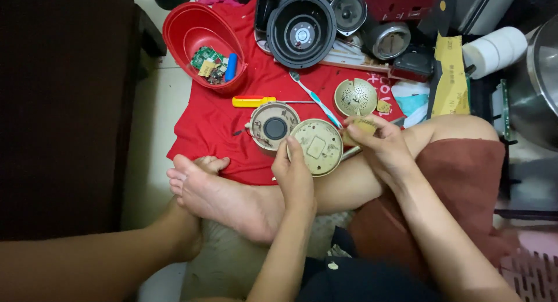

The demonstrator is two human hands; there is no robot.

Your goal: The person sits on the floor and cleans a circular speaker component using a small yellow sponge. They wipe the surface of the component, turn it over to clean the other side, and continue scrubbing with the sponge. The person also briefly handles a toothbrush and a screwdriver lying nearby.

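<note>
Both hands meet over a round cream-coloured disc (317, 147) that rests on the person's bent leg. Left hand (294, 173) curls around the disc's lower left edge, fingers closed on the rim and thumb lying up along its face. Right hand (381, 146) is closed around a small folded piece of tan sandpaper (362, 126), pressing it near the disc's right edge. The disc shows a raised rectangular patch in its middle and small holes about it.

Just left of the disc, touching or nearly so, sits a round cream housing (273, 125) with a black centre, lying on a red cloth (215, 133) spread over the floor. A yellow-handled screwdriver (254, 101) lies above that housing, and a toothbrush (315, 98) lies slantwise beside it. A perforated cream bowl-shaped grille (355, 96) sits above the right hand. Further back, a red plastic bowl (189, 29) holds a green circuit board and a blue cylinder, well apart from a large black speaker cone (301, 29).
</note>
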